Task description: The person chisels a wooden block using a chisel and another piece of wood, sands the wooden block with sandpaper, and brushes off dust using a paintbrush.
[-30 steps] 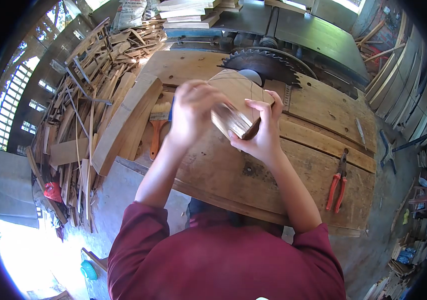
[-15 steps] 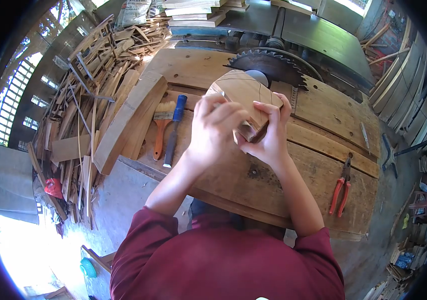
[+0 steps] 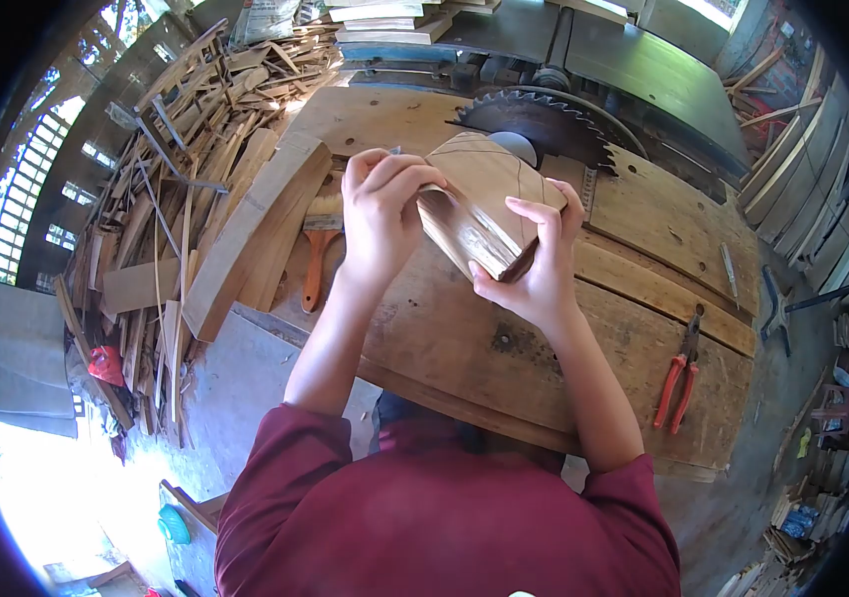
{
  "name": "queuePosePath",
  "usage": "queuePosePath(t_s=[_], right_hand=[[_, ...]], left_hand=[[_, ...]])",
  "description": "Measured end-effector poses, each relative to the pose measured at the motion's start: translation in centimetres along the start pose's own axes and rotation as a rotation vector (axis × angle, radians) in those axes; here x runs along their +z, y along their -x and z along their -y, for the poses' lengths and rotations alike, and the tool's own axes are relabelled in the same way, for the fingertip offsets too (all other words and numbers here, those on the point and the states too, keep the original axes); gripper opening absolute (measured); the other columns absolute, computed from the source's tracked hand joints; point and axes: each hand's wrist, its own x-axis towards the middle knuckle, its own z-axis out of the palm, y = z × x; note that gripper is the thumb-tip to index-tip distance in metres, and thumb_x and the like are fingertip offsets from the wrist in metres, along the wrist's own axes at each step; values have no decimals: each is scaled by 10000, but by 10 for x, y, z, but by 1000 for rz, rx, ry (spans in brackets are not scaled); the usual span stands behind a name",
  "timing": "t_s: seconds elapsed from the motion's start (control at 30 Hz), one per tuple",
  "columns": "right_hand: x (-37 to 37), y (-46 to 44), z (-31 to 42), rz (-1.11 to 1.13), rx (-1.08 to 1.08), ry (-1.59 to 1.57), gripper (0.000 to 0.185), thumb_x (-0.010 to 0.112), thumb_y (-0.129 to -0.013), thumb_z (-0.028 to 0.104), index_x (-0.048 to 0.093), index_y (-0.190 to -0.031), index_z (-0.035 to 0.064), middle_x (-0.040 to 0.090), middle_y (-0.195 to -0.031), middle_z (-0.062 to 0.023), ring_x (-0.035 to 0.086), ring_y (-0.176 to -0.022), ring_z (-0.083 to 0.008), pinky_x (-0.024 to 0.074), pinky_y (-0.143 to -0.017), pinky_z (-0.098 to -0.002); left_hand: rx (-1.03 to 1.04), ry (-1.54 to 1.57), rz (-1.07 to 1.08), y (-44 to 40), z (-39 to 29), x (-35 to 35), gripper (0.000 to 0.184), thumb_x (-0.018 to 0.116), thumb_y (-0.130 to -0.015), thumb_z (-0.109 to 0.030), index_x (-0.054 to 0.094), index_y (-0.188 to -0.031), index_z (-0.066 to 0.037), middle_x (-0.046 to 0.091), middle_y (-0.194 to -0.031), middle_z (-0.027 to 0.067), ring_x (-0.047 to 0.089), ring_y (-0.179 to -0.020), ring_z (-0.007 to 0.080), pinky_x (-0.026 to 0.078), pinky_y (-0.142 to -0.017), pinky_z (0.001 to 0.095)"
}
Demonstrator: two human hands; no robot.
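My right hand (image 3: 541, 249) grips a thick wooden block (image 3: 489, 177) by its right end, thumb below and fingers on the top edge. Dark curved lines mark the block's broad face, and its rough, pale side is turned toward me. At the block's left edge is my left hand (image 3: 381, 204), its fingers curled closed. A small grey bit (image 3: 394, 150) shows by those fingers; what they hold is unclear. Left of that forearm, a paintbrush (image 3: 317, 254) with an orange handle lies on the wooden workbench (image 3: 424, 343).
A toothed circular saw blade (image 3: 544, 117) rises from the bench just beyond the block. Red-handled pliers (image 3: 681, 373) and a slim pale tool (image 3: 729, 271) lie to the right. Long timber pieces (image 3: 255, 234) and a scrap pile (image 3: 146, 249) occupy the left.
My left hand has moved left from the block's near side to its left edge, uncovering the rough side. The blue-handled chisel is now hidden behind my left arm. My right hand keeps its grip.
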Motion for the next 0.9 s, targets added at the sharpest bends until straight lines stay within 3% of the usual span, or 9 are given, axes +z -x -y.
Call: queuePosePath(t_s=[0.1,0.13,0.23,0.3,0.47,0.6,0.7,0.8,0.9], right_hand=[[1,3,-4,29,32,-6,778,894,-581,233,527,-1250,81,384,-1368,-248,311,-1392,-427,359,-1097,-519],[1,3,-3,9,36,-3,780,895,-570,227,532,-1248,95,390,-1367,-253,328,-1384,-439,386,-1069,-526],[1,1,1,-20,22,14,781,896,-547,216,543,-1239,123,403,-1364,-262,366,-1370,-460,444,-1006,-538],[0,0,0,-18,-21,47,775,896,-547,215,547,-1232,122,404,-1364,-262,372,-1371,-458,453,-995,-537],[-2,2,-3,0,21,4,775,899,-553,228,549,-1236,123,401,-1372,-263,377,-1361,-460,448,-998,-538],[0,0,-3,5,-31,57,781,898,-558,248,555,-1251,134,396,-1383,-264,376,-1358,-470,447,-1002,-545],[2,3,-6,1,4,-22,768,884,-587,256,534,-1250,87,400,-1383,-234,313,-1402,-437,359,-1097,-533],[-2,3,-1,-12,43,1,777,893,-562,245,552,-1251,131,395,-1373,-267,375,-1357,-475,444,-1002,-554],[1,2,-1,-22,11,58,783,895,-554,254,553,-1247,130,393,-1368,-264,376,-1356,-476,449,-1001,-543]], left_hand=[[22,101,79,10,-34,0,304,602,-679,86,728,-850,-132,725,-917,25,627,-946,245,437,-929,376],[49,145,52,15,-43,2,300,626,-665,18,727,-909,-124,715,-961,30,635,-911,248,443,-913,402],[67,62,50,11,-20,3,281,625,-675,30,724,-890,-123,719,-946,17,631,-909,246,442,-914,389],[-114,-62,-4,4,-7,0,262,609,-705,56,719,-856,-128,729,-921,0,631,-924,246,438,-921,380],[21,224,18,19,-72,-1,346,600,-592,75,718,-847,-126,712,-887,9,631,-906,233,441,-904,395],[0,43,-2,4,-17,3,327,592,-629,75,721,-853,-125,713,-877,18,628,-894,249,433,-900,396],[-74,-10,5,4,-11,2,274,617,-663,47,719,-839,-138,722,-911,14,632,-867,232,431,-880,395],[5,162,43,20,-60,2,285,648,-630,7,718,-867,-134,706,-933,14,608,-918,252,443,-887,386],[2,148,44,18,-43,3,297,633,-627,17,719,-868,-132,709,-927,13,612,-906,265,442,-886,384]])
